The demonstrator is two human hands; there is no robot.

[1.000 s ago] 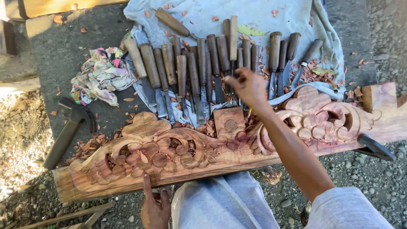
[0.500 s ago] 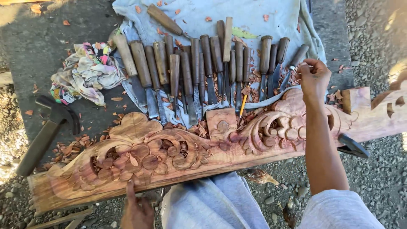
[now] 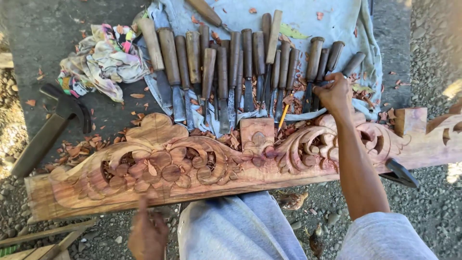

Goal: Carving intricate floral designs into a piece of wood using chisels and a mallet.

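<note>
At the left of the bench, a dark mallet [image 3: 45, 132] and a crumpled rag [image 3: 103, 58] are being left lying, while the near edge of the carved wooden panel [image 3: 192, 166] is being touched by the left hand [image 3: 148, 233], one finger raised and the rest hidden, so their state cannot be told. Further right, the row of chisels [image 3: 240, 67] is being kept on a grey cloth [image 3: 332, 19] with handles pointing away and blades toward the panel. At the row's right end, a dark-handled chisel [image 3: 353, 62] is being gripped by the curled fingers of the right hand [image 3: 334, 94], the nearer hand, its long axis running up and to the right beyond the knuckles.
</note>
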